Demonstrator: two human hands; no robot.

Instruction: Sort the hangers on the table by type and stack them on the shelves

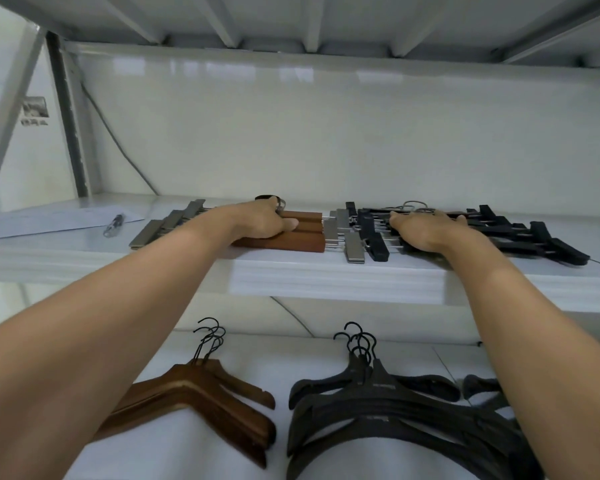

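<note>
Left arm [118,341] and right arm [534,341], both bare, rise from the near edge and reach up and away to an upper shelf [326,278].

Beneath the arms is a white lower surface [309,358]; I cannot tell whether it is a shelf or the desk. Two neat stacks lie on it. Brown wooden coat hangers [205,403] are on the left and black coat hangers [395,410] on the right, hooks pointing away.

On the upper shelf are two more groups, just beside each other. Wooden clip hangers [291,242] with metal clips lie to the left and black clip hangers [534,237] to the right.

The left hand [264,223] lies over the wooden clip hangers, thumb straight along their near side. Its other fingers are hidden behind the hand, so I cannot tell whether they grip. The right hand [426,230] rests flat on the black clip hangers, its fingers [459,219] straight and spread, holding nothing.

Far left on the upper shelf lie a paper sheet [49,220] and a pen [113,223].

Judging by this, sorting looks nearly done: four types sit in four groups, and both hands seem to be tidying. No loose hangers show, though the rest of the room is out of view.
</note>
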